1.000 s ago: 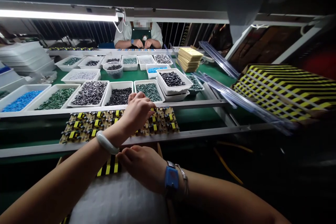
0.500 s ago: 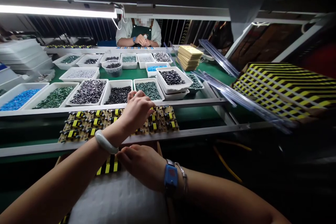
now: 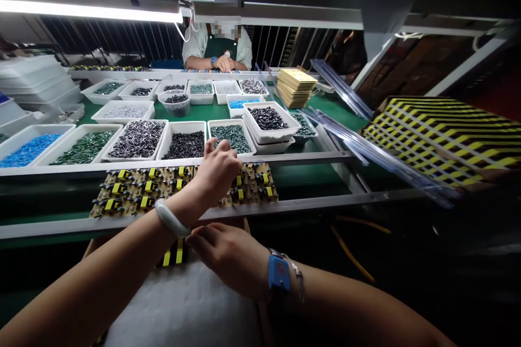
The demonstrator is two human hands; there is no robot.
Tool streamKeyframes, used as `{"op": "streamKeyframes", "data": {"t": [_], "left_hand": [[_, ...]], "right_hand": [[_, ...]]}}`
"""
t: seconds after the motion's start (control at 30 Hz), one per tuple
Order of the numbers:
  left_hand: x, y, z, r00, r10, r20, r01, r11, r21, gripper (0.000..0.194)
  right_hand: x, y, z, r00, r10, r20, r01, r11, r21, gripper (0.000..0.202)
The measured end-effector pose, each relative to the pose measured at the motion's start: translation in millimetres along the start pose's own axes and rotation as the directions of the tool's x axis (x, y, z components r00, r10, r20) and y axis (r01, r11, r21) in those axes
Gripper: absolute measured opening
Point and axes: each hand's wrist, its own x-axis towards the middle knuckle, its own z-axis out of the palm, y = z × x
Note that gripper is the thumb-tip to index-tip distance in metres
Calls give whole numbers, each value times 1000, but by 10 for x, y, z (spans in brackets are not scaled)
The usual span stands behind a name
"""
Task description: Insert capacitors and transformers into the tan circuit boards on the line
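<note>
My left hand [image 3: 218, 173], with a pale bangle at the wrist, is over the circuit boards [image 3: 138, 187] on the rail. Its fingers curl downward and hide their tips and anything between them. Those boards carry yellow-and-black transformers and small dark parts. Lower down, my right hand [image 3: 230, 257], wearing a blue wrist strap [image 3: 279, 274], is closed just under the left wrist. What it holds, if anything, is out of sight. Next to it lie black-and-yellow parts [image 3: 173, 254] in a box, with a white sheet [image 3: 183, 309] in front.
White trays of small components, such as a blue-filled tray [image 3: 30, 149] and a black-filled tray [image 3: 185, 143], line the bench. Yellow boards [image 3: 296, 87] are stacked behind. Clear plastic tubes [image 3: 378, 157] lie beside a striped stack [image 3: 443, 141]. A co-worker [image 3: 222, 51] sits opposite.
My left hand has shifted slightly right over the boards, its fingers bent more downward. My right hand has moved a little to the right, still closed.
</note>
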Motion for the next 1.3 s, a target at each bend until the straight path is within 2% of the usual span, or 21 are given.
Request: {"op": "streamKeyframes", "data": {"t": [0.07, 0.13, 0.2, 0.23, 0.33, 0.4, 0.47, 0.67, 0.87, 1.0, 1.07, 1.17, 1.27, 1.3], "left_hand": [[-1, -3, 20, 1000, -4, 8, 4, 1000, -7, 22], [-15, -20, 44, 1000, -10, 19, 10, 1000, -19, 23], [-40, -40, 65, 1000, -19, 21, 20, 999, -39, 25], [-55, -51, 74, 1000, -26, 17, 27, 998, -50, 26], [-92, -86, 96, 998, -63, -13, 61, 994, -92, 28], [-116, -116, 102, 996, -87, -38, 81, 989, -124, 30], [-152, -144, 95, 993, -102, -58, 92, 984, -152, 37], [-428, -126, -57, 990, -74, -116, 55, 986, -156, 36], [-890, 6, -218, 992, -54, -117, 38, 990, -135, 34], [-1223, 61, -278, 991, -68, -111, 53, 990, -130, 29], [-1421, 21, -305, 992, -78, -96, 69, 993, -97, 30], [-1796, -171, -339, 986, -113, -123, 109, 993, -37, 33], [-2225, -392, -386, 975, -163, -150, 160, 987, -31, 48], [-2355, -424, -413, 950, -231, -212, 222, 973, -62, 50]], "right_hand": [[-85, 56, -184, 995, 32, -94, -25, 996, 81, 18], [-166, 202, -439, 969, 104, -225, -66, 983, 170, 20], [-232, 443, -708, 901, 217, -376, -153, 969, 193, 18], [-259, 589, -827, 875, 266, -404, -214, 962, 170, 17], [-326, 1020, -1058, 857, 379, -349, -357, 925, 128, 20], [-355, 1219, -1110, 875, 398, -277, -402, 914, 44, 20], [-362, 1313, -1115, 895, 394, -209, -408, 913, -23, 19], [-277, 1307, -1114, 923, 377, -80, -385, 909, -159, 13], [-208, 1379, -1116, 933, 359, -19, -355, 912, -205, 13], [-202, 1417, -1099, 940, 340, -22, -337, 919, -204, 12], [-202, 1418, -1102, 946, 321, -34, -321, 925, -203, 8], [-241, 1374, -1142, 952, 294, -79, -305, 929, -212, 6], [-384, 1261, -1193, 947, 284, -153, -314, 920, -234, 18], [-456, 1215, -1200, 945, 278, -172, -314, 918, -241, 25]]}}
